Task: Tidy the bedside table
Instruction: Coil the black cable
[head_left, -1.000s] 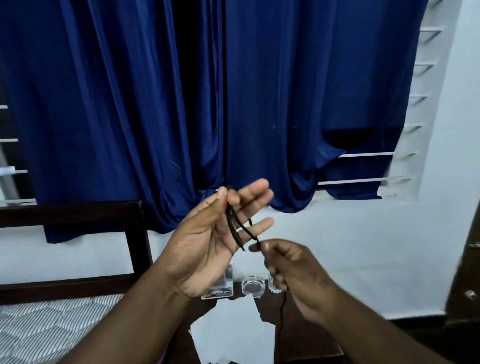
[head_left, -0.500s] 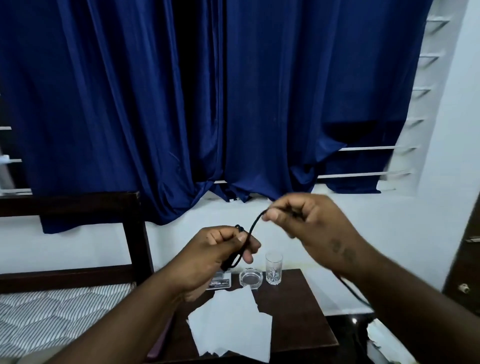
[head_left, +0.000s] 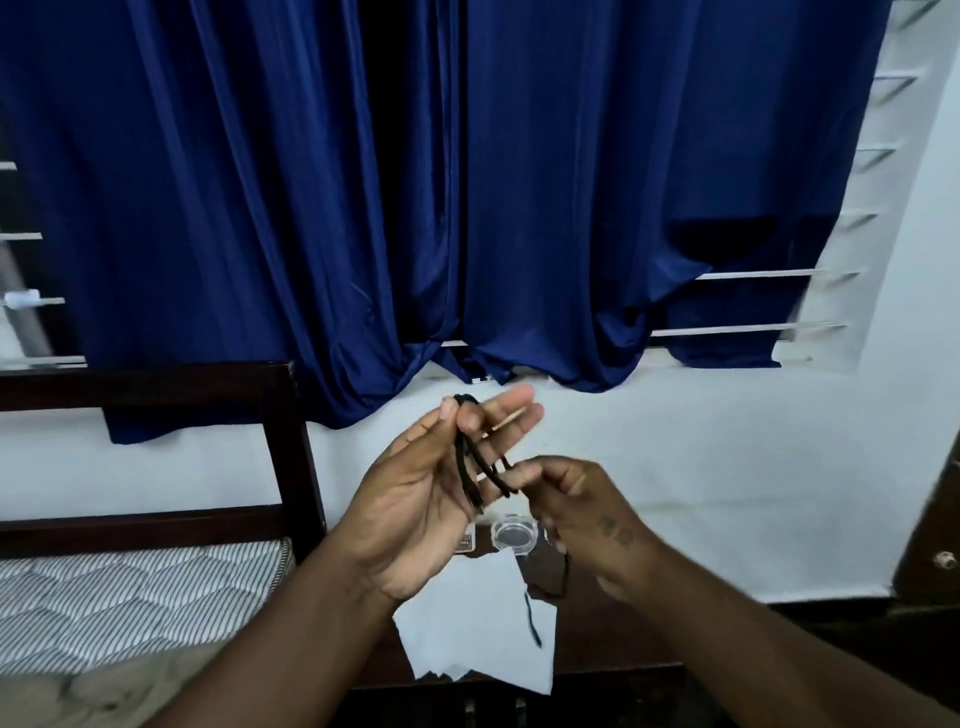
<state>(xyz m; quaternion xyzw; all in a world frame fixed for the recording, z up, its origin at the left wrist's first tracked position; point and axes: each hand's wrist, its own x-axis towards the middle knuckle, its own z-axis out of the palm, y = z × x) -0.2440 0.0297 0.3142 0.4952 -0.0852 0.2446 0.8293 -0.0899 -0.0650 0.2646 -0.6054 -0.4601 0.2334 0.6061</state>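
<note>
Thin black cord (head_left: 470, 467) — looped, pinched in left hand (head_left: 415, 499); right hand (head_left: 576, 499) grips its tail.

Single head-worn view, forward and downward, close over both hands (head_left: 415, 499), toward the curtain (head_left: 467, 182).

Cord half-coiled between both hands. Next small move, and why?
Probably bring the right hand up to lay another loop into the left hand. The black cord is pinched in folded loops under the left thumb, while a loose tail hangs below the right hand over the white paper.
</note>
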